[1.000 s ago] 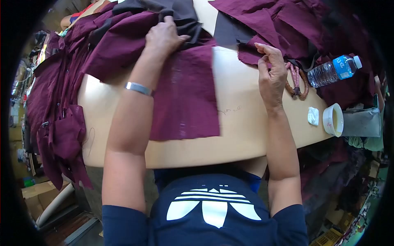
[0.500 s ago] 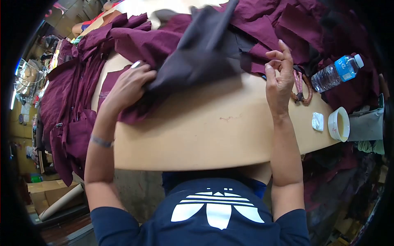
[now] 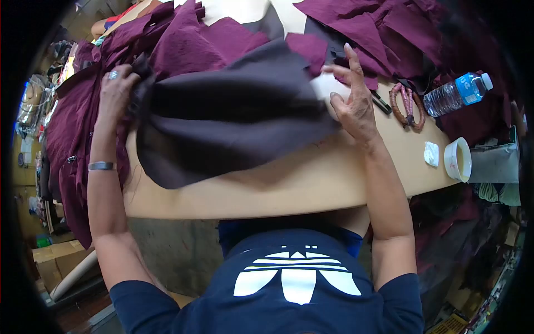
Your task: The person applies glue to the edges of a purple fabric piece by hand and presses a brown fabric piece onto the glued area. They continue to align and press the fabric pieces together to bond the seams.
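A dark brown cloth piece (image 3: 239, 117) is spread in a loose sweep over the table, blurred by movement. At its left end my left hand (image 3: 117, 92), with a ring and a wristband, is closed on the bunched edge. My right hand (image 3: 357, 108) is at the cloth's right edge, index finger stretched up and thumb apart from the fingers. A white patch (image 3: 328, 89) shows between that thumb and the fingers; what it is I cannot tell. Behind the cloth lie maroon fabric pieces (image 3: 194, 42).
More maroon fabric (image 3: 384, 39) is heaped at the back right, and garments (image 3: 78, 133) hang over the left edge. Along the right are wrapped-handle scissors (image 3: 409, 108), a dark pen-like item (image 3: 381, 103), a water bottle (image 3: 456, 96), a folded white paper (image 3: 431, 154) and a bowl (image 3: 457, 160).
My left hand has moved left and away from me, pulling the dark cloth out wider across the table. My right hand has shifted slightly left to the cloth's edge, where the white patch now shows.
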A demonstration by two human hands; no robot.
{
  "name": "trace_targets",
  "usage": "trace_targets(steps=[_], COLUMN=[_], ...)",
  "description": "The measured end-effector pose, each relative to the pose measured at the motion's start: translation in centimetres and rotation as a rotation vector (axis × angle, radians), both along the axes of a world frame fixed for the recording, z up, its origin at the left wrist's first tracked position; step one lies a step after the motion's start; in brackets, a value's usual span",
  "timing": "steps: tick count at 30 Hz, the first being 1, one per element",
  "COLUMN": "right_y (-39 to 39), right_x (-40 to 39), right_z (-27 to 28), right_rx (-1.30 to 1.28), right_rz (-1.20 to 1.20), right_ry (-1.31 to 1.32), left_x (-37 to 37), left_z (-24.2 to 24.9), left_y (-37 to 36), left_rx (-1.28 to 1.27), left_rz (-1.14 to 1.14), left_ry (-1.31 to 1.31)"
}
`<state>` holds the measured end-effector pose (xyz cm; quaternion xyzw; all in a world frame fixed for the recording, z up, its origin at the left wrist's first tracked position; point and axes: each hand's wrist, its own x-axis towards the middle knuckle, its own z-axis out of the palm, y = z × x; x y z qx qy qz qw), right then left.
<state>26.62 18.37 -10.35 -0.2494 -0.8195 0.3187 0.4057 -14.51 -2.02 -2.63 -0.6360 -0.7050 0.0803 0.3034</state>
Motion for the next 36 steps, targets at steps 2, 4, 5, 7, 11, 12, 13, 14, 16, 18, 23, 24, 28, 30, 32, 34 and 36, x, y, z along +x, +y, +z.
trace_targets(steps=[2, 4, 5, 7, 11, 12, 13, 14, 16, 18, 23, 24, 28, 30, 32, 34, 36], right_y=[0.1, 0.7, 0.8, 0.9, 0.9, 0.9, 0.8, 0.8, 2.4, 3.9, 6.6, 7.2, 7.2, 8.0, 7.7, 5.7, 2.7], right_x=[-0.4, -0.4, -0.4, 0.0, 0.3, 0.2, -0.1, -0.4, -1.7, -3.5, -7.9, -8.4, -7.0, -5.5, -4.5, -4.3, -4.4], right_z=[-0.5, -1.2, -1.3, -1.1, -1.8, -1.6, -1.3, -1.1, -1.0, -0.7, -1.9, -1.8, 0.0, 0.4, 0.8, 0.7, 0.4], right_rx=[0.061, 0.048, 0.044, -0.013, 0.009, 0.024, 0.040, 0.056, 0.144, 0.051, 0.075, -0.067, -0.294, -0.336, -0.357, -0.344, -0.269], right_rz=[0.062, 0.033, 0.023, 0.002, 0.008, 0.016, 0.026, 0.034, -0.024, -0.110, -0.318, -0.257, 0.036, 0.127, 0.114, 0.129, 0.198], right_ry=[0.085, 0.087, 0.087, -0.006, -0.098, -0.105, -0.113, -0.118, -0.102, -0.113, -0.383, -0.351, -0.018, 0.096, 0.010, -0.156, -0.311], left_x=[1.0, 7.4, 11.5, 18.6, 24.6, 24.3, 23.9, 23.5, 22.8, 21.9, 19.4, 18.3, 11.6, 8.2, 7.6, 8.7, 13.2], left_z=[1.8, 3.2, 3.0, 1.5, -4.1, -5.4, -6.3, -6.9, -7.1, -7.4, -7.5, -7.4, -8.6, -7.5, -6.0, -4.4, -2.6], left_y=[1.6, 3.8, 4.8, 5.1, 4.9, 4.8, 4.6, 4.2, 3.1, 2.3, 2.0, 1.7, -0.6, -2.0, -2.4, -2.1, -2.0], left_rx=[0.251, 0.327, 0.278, 0.073, -0.013, -0.018, -0.023, -0.005, 0.046, 0.081, 0.266, 0.201, 0.216, 0.331, 0.346, 0.364, 0.474], left_rz=[0.074, -0.171, -0.358, -0.451, -0.510, -0.487, -0.462, -0.439, -0.405, -0.353, -0.205, -0.178, -0.098, -0.109, 0.045, 0.089, -0.078], left_ry=[-0.105, -0.374, -0.507, -0.418, -0.437, -0.433, -0.429, -0.445, -0.415, -0.380, -0.391, -0.444, -0.537, -0.459, -0.585, -0.612, -0.454])
